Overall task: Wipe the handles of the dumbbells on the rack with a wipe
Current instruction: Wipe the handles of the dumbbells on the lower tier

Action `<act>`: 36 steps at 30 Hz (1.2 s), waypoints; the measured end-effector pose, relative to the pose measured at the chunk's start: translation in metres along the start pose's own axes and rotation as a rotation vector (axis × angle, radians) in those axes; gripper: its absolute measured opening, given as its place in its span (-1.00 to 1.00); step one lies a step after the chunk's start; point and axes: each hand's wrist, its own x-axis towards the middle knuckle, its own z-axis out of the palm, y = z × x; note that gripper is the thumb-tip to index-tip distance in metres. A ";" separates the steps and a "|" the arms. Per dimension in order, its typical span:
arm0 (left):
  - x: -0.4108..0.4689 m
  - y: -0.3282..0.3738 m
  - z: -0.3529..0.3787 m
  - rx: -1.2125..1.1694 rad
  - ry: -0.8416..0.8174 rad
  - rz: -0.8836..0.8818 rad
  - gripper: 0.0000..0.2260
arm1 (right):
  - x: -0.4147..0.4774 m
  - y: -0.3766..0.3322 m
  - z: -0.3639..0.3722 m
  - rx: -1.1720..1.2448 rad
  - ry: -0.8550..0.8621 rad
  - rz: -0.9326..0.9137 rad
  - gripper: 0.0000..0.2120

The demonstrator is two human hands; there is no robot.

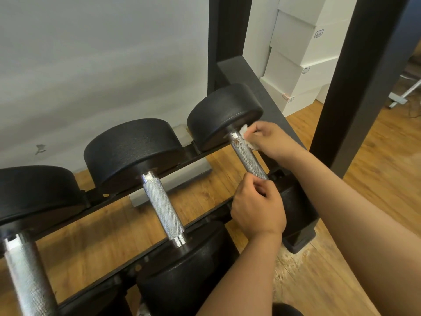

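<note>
Black rack rails run from lower left to upper right. They carry three dumbbells side by side in front of a pale wall. Each dumbbell lies across the two rails, with its long axis pointing away from the person toward the wall.

The right dumbbell is the one being worked on. Its knurled metal handle slants from the far head at upper left down to the near end at lower right.

The left hand has its fingers curled round the near end of this handle. The right hand is at the far end, just beside the far head, with its fingers closed on a crumpled white wipe pressed against the metal.

The middle dumbbell and left dumbbell sit untouched.

A grey end panel stands close behind the right hand. A black post rises just right of the forearm. White boxes are stacked beyond, on a wood floor.
</note>
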 end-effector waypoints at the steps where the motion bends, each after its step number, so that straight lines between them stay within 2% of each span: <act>1: 0.000 0.000 0.000 0.004 -0.003 -0.002 -0.86 | 0.000 -0.001 0.003 0.019 0.018 -0.012 -0.83; 6: 0.000 -0.001 0.000 0.000 -0.002 0.001 -0.86 | -0.006 0.005 -0.009 -0.168 -0.181 0.080 -0.76; 9: 0.001 0.000 0.000 -0.005 -0.008 -0.005 -0.86 | -0.005 0.003 -0.013 -0.198 -0.116 0.012 -0.82; 12: 0.001 0.000 0.000 -0.003 -0.016 -0.022 -0.87 | -0.007 0.004 -0.003 -0.038 -0.013 0.006 -0.81; 14: 0.000 0.000 -0.001 -0.002 -0.016 -0.026 -0.87 | -0.010 0.006 -0.004 -0.012 -0.057 0.048 -0.80; 18: 0.000 0.001 -0.001 0.003 -0.014 -0.017 -0.87 | -0.015 0.004 -0.020 -0.176 -0.197 0.092 -0.81; 22: 0.001 0.001 0.000 0.005 -0.013 -0.018 -0.88 | -0.014 -0.002 -0.009 -0.044 -0.078 0.053 -0.80; 24: 0.000 0.001 -0.001 0.014 -0.010 -0.018 -0.89 | -0.016 -0.003 -0.005 -0.032 -0.111 0.100 -0.79; 28: 0.001 0.000 0.001 0.009 0.000 -0.020 -0.89 | -0.027 0.000 -0.018 -0.227 -0.254 0.165 -0.86; 30: 0.002 0.000 0.002 0.011 0.013 -0.024 -0.89 | -0.025 -0.003 -0.017 -0.255 -0.187 0.108 -0.86; 33: 0.002 0.000 0.002 0.007 0.005 -0.018 -0.88 | -0.023 -0.007 -0.006 -0.187 0.006 -0.001 -0.88; 36: 0.001 0.000 0.000 0.004 -0.020 0.010 -0.89 | -0.023 -0.003 -0.007 -0.139 -0.051 0.057 -0.85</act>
